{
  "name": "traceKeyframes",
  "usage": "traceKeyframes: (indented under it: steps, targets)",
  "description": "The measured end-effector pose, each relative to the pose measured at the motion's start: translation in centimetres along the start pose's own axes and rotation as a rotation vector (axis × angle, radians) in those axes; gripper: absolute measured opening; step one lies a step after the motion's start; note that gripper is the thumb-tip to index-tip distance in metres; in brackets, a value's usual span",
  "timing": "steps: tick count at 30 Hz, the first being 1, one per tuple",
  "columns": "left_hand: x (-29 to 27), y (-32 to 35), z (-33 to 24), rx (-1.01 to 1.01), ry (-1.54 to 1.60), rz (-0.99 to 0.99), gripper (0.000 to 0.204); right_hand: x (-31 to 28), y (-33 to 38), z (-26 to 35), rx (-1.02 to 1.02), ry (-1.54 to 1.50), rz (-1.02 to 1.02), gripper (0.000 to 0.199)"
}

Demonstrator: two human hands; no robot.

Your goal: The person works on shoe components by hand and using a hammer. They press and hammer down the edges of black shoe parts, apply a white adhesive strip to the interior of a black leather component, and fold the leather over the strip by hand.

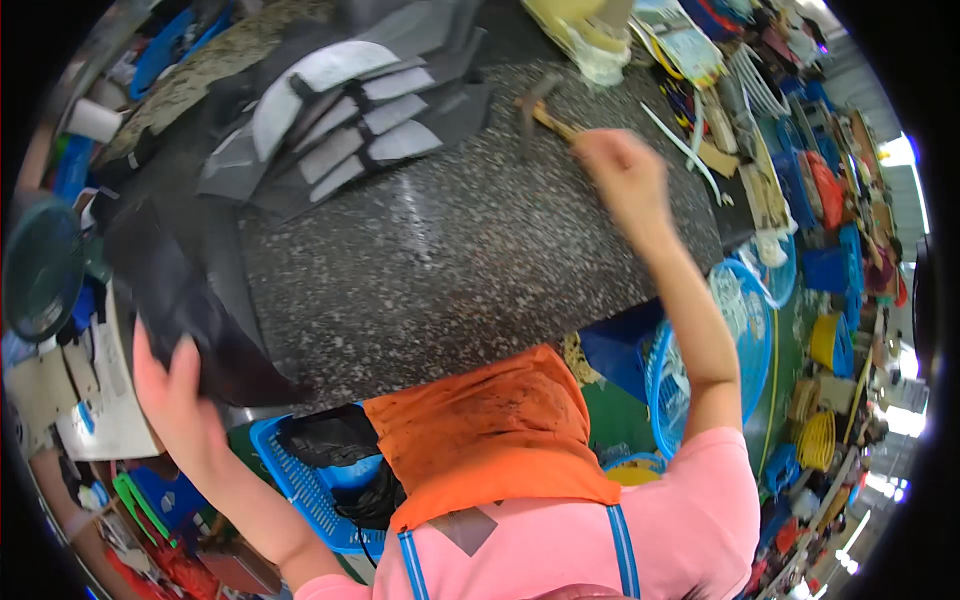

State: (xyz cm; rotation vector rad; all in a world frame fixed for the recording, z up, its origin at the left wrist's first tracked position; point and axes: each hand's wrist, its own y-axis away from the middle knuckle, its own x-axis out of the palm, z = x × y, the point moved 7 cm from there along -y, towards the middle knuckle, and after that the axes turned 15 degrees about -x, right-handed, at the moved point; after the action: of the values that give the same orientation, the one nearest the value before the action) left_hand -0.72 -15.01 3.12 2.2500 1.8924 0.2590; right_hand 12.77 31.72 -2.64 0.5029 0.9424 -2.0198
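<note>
At the slab's left edge, my left hand [180,405] is on a black, leather-like sheet [180,290], its thumb and a finger closed on the near-left edge. The sheet curves down toward the slab's near corner. My right hand [622,170] is closed round the wooden handle of a hammer [540,108], raised over the right part of the slab, its head pointing left and blurred by motion. Farther back lies a fanned pile of black pieces with pale grey patches [350,120]. The speckled dark stone slab [440,270] spreads between my hands.
A yellowish container [590,30] stands at the slab's far edge. White strips [680,145] and tools lie along its right side. Below right is a blue basket [755,340]; under the near-left edge, a blue crate [300,480] holds black bags. An orange apron [480,430] covers my front.
</note>
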Motion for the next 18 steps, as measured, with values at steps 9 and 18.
traceKeyframes:
  steps: [9, 18]
  targets:
    - [15.6, -8.1, -2.4, 1.004, -0.974, -0.199, 0.067, -4.8, -2.9, -11.8, -0.107, 0.843, -0.002, 0.017]
    - [16.4, 1.8, -0.2, 0.916, -0.852, -0.032, 0.033, -4.9, 2.4, -4.5, 0.037, 0.076, -0.150, 0.013]
